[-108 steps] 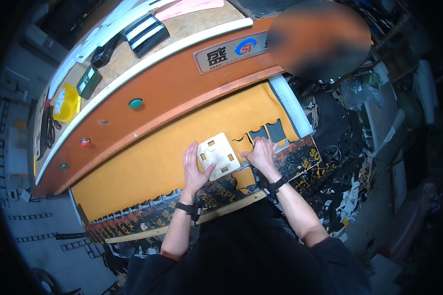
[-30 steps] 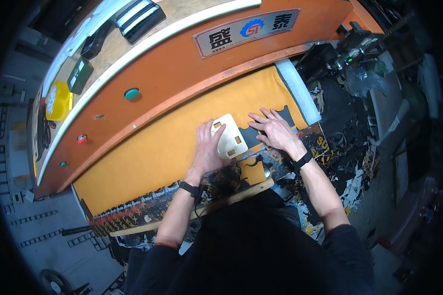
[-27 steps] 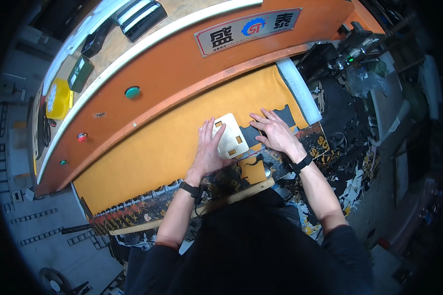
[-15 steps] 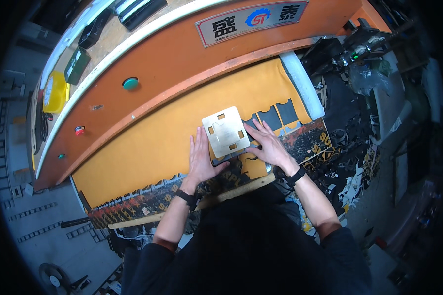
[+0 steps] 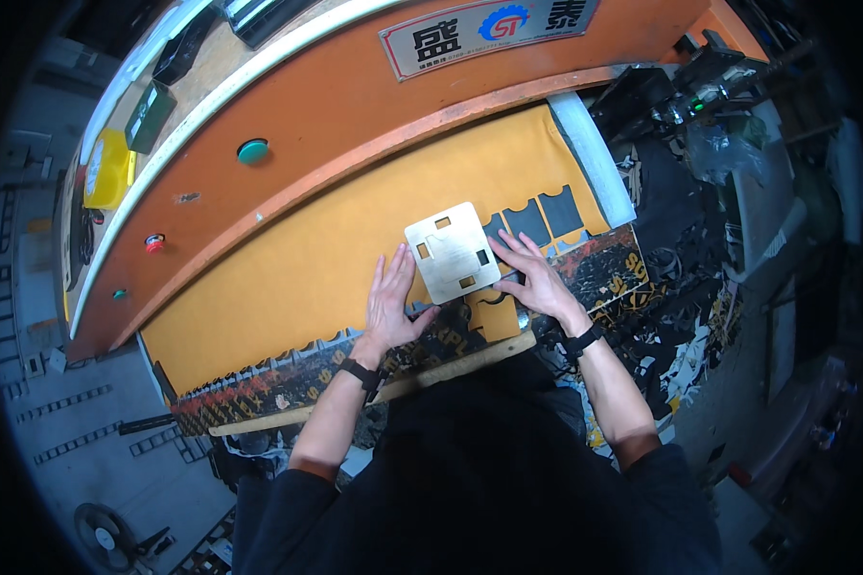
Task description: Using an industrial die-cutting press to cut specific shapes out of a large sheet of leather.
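pale plate between my two open grips

from my head camera: the pale plate, pierced by small square-cut windows, lies flat on the orange-yellow sheet, near its front edge. my left grip is open, fingers lightly spread and closed on nothing, along the plate's left side; whether it touches the plate, i cannot tell. my right grip is open too, holding nothing, its thumb by the plate's lower right corner and its fingers reaching over the dark cut shapes. a worn, patterned board shows along the sheet's near edge. beyond the sheet runs an orange beam with a green button and a red button.
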